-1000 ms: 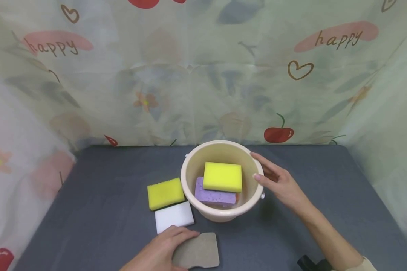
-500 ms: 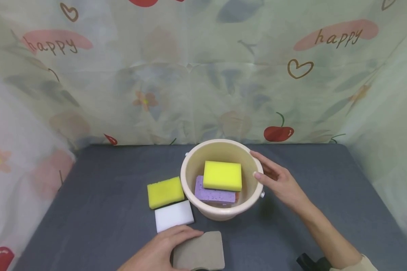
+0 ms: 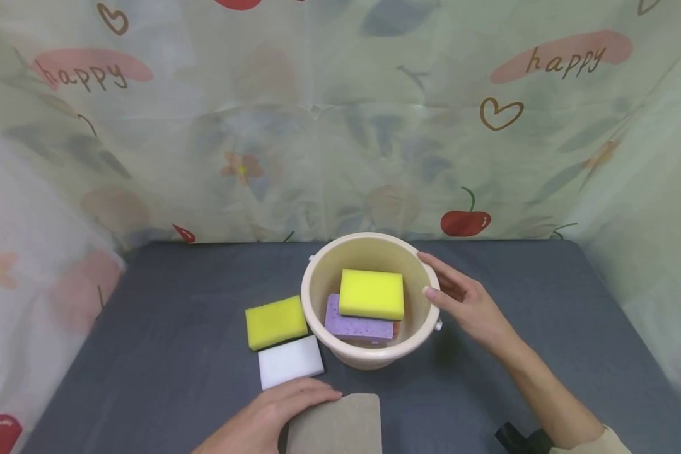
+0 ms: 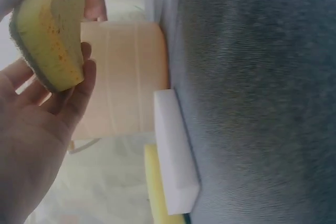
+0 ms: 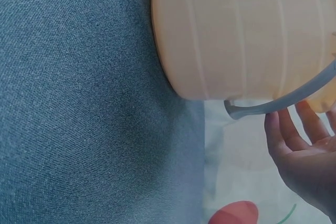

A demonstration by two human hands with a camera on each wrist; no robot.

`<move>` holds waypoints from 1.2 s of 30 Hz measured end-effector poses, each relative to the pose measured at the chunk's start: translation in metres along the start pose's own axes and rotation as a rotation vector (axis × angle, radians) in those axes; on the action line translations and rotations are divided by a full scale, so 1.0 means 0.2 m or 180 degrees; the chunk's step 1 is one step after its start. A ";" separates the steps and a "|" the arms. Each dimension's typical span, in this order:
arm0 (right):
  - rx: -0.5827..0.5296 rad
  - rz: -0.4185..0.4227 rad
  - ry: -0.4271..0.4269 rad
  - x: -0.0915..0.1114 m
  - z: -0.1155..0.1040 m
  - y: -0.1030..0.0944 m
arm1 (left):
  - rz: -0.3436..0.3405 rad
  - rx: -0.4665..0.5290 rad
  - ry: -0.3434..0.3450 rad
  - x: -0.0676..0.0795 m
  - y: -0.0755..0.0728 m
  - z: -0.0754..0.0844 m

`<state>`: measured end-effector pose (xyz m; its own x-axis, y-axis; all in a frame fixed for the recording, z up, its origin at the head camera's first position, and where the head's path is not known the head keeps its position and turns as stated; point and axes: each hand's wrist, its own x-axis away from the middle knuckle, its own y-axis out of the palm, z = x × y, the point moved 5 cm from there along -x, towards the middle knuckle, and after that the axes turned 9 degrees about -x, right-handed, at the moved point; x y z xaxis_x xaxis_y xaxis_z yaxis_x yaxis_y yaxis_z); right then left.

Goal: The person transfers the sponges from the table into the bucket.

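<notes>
My left hand [image 3: 267,416] grips a sponge [image 3: 340,425] near the front edge of view, its grey scouring side up. In the left wrist view the yellow body of this sponge [image 4: 55,35] shows, raised off the table between thumb and fingers. A cream bucket [image 3: 369,362] stands upright just beyond. My right hand [image 3: 473,312] holds its rim on the right side, thumb at the inner edge. Inside lie a bright yellow sponge [image 3: 371,293] and, beneath it, a purple sponge [image 3: 354,325]. A bit of something orange peeks out below; the rest is hidden.
Left of the bucket, a yellow sponge [image 3: 275,321] and a white sponge block [image 3: 291,362] lie side by side on the dark table [image 3: 193,315]. The bucket's grey handle [image 5: 294,98] hangs down its side. A patterned curtain [image 3: 318,176] encloses the back and sides.
The sponge in my left hand has risen toward the camera and shifted slightly right, looking larger. My right hand and the bucket have stayed in place.
</notes>
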<state>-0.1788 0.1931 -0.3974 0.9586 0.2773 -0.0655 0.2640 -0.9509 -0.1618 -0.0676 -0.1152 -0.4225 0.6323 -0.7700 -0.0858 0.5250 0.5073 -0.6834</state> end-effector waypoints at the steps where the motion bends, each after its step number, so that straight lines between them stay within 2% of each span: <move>1: 0.0000 0.0005 -0.0001 0.00 0.00 0.00 | 0.0043 -0.0003 0.0079 0.00 -0.01 0.02; 4: 0.0005 0.0007 -0.0015 0.00 0.00 0.00 | 0.0220 -0.0116 0.0331 -0.01 -0.05 0.06; 9: 0.0011 -0.0005 -0.0046 0.01 0.00 0.00 | 0.0439 -0.0276 0.0527 0.00 -0.10 0.11; 14: 0.0003 0.0016 -0.0046 0.01 0.01 0.00 | 0.0713 -0.0600 0.0955 -0.02 -0.14 0.17; 16: -0.0018 0.0012 -0.0067 0.01 0.00 0.00 | 0.0801 -0.0687 0.1060 -0.03 -0.16 0.20; 22: -0.0009 0.0015 -0.0096 0.00 0.00 0.00 | 0.0965 -0.0930 0.0997 -0.05 -0.21 0.27; 27: -0.0033 0.0003 -0.0109 0.00 0.01 0.00 | 0.1076 -0.1115 0.0798 -0.06 -0.25 0.29; 30: -0.0022 0.0013 -0.0100 0.00 0.01 0.00 | 0.1105 -0.1081 0.0708 -0.07 -0.29 0.30; 32: -0.0024 0.0017 -0.0086 0.00 0.01 0.00 | 0.1146 -0.1058 0.0760 -0.08 -0.31 0.30; 36: -0.0050 0.0011 -0.0069 0.00 0.01 0.00 | 0.1242 -0.0979 0.1042 -0.12 -0.35 0.31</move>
<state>-0.1797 0.1943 -0.4000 0.9570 0.2766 -0.0875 0.2624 -0.9539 -0.1459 -0.0838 -0.1089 -0.3270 0.5111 -0.6532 -0.5587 0.0689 0.6790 -0.7309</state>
